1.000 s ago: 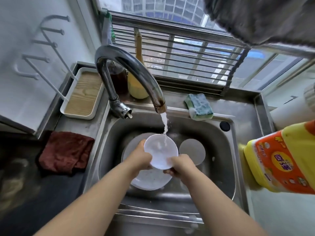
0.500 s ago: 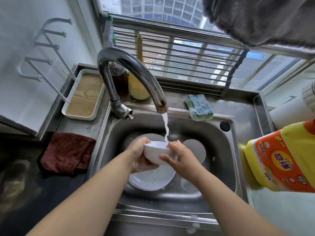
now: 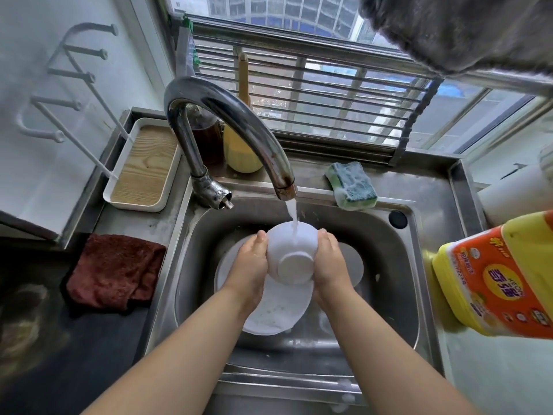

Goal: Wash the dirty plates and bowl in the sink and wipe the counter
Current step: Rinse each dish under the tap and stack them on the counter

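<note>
A white bowl (image 3: 291, 253) is held over the steel sink (image 3: 398, 265), tipped so its base faces me. Water from the curved tap (image 3: 239, 121) runs down its outer wall. My left hand (image 3: 250, 265) grips the bowl's left side and my right hand (image 3: 329, 262) grips its right side. Beneath them a white plate (image 3: 275, 313) lies on the sink floor, speckled with residue. A second round plate (image 3: 353, 265) shows partly behind my right hand.
A soapy green sponge (image 3: 351, 185) lies on the sink's back ledge. A dark red cloth (image 3: 115, 271) lies on the left counter, below a white tray with a wooden base (image 3: 143, 169). A yellow detergent bottle (image 3: 496, 277) stands at the right.
The bowl has been turned over: a second ago its opening faced me, then it sat upright under the stream, and now its base faces me. Both hands shifted to its sides.
</note>
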